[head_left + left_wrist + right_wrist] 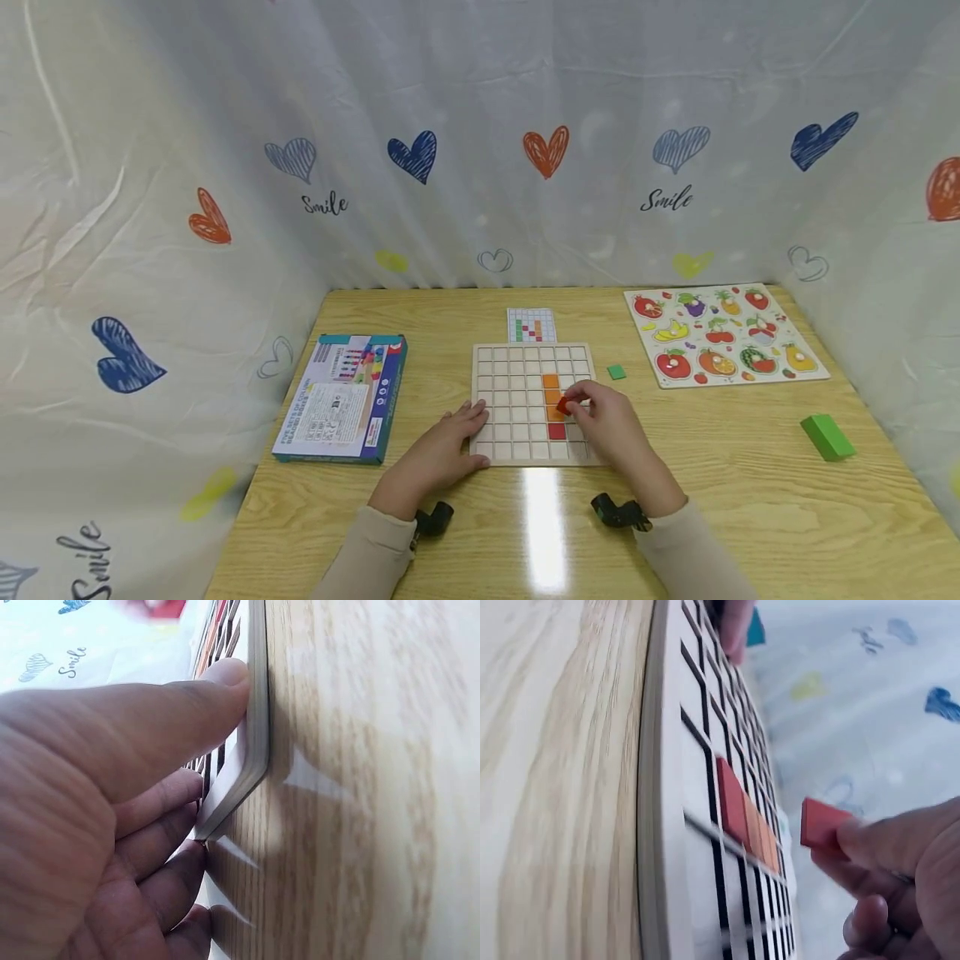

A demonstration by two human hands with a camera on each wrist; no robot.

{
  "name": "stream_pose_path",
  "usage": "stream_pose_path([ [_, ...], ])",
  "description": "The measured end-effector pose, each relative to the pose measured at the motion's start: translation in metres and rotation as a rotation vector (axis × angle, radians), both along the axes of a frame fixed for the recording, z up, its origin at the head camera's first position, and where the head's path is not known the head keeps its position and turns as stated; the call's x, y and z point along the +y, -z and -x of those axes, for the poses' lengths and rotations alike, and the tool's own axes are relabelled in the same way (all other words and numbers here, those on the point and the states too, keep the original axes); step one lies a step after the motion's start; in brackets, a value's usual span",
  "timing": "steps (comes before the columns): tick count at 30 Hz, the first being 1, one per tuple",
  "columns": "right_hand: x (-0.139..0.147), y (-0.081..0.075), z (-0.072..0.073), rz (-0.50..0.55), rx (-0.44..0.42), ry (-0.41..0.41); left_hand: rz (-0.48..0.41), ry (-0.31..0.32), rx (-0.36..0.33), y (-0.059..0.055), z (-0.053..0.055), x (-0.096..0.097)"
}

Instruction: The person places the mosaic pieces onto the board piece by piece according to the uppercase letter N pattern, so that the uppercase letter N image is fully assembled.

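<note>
A pale wooden grid board (498, 414) lies on the table before me. My left hand (446, 442) rests at its near left corner, the thumb on the rim and the fingers along the left side. Between thumb and fingertips my right hand (611, 421) pinches a red square tile (823, 823), raised over the right part of the board. Under it, a second red tile (557, 432) sits in a cell. Orange tiles (551, 381) run in a column from there toward the back, partly overlapped by the held tile in the head view.
Behind the board lies a small card (530, 321) printed with a coloured grid pattern. A loose green tile (617, 372) is to the board's right. Farther right are a fruit puzzle (663, 382) and a green block (828, 437). A flat box (330, 412) lies on the left.
</note>
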State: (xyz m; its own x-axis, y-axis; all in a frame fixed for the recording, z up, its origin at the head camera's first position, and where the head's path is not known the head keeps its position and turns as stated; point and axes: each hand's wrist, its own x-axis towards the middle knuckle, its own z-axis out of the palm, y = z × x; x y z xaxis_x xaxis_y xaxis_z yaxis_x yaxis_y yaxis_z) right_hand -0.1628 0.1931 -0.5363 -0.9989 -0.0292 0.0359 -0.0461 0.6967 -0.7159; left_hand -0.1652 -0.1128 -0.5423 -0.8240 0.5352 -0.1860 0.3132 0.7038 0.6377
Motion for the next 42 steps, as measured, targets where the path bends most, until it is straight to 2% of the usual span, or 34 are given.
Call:
stream_pose_path([
  [3,-0.018,0.005,0.013,-0.019,-0.01,-0.113,0.002,-0.011,-0.016,0.002,0.0,0.0],
  [6,-0.029,0.01,0.022,-0.07,-0.002,-0.178,0.001,-0.02,-0.03,0.003,0.0,0.001],
  [11,-0.037,0.014,0.028,-0.118,0.016,-0.198,0.0,-0.015,-0.015,0.002,0.0,0.0],
  [18,-0.037,0.012,0.026,-0.133,0.018,-0.232,0.003,-0.016,-0.011,0.0,0.0,0.0],
  [29,-0.034,0.013,0.024,-0.144,0.047,-0.241,-0.003,-0.02,-0.01,0.002,0.001,0.0],
  [36,-0.034,0.018,0.024,-0.173,0.142,-0.26,-0.009,-0.021,-0.006,0.002,0.0,-0.001],
  [39,-0.03,0.02,0.021,-0.142,0.153,-0.231,-0.01,-0.024,-0.009,0.001,0.0,0.0],
  [42,-0.017,0.018,0.013,-0.085,0.127,-0.143,-0.006,-0.026,-0.024,0.001,0.0,0.0],
])
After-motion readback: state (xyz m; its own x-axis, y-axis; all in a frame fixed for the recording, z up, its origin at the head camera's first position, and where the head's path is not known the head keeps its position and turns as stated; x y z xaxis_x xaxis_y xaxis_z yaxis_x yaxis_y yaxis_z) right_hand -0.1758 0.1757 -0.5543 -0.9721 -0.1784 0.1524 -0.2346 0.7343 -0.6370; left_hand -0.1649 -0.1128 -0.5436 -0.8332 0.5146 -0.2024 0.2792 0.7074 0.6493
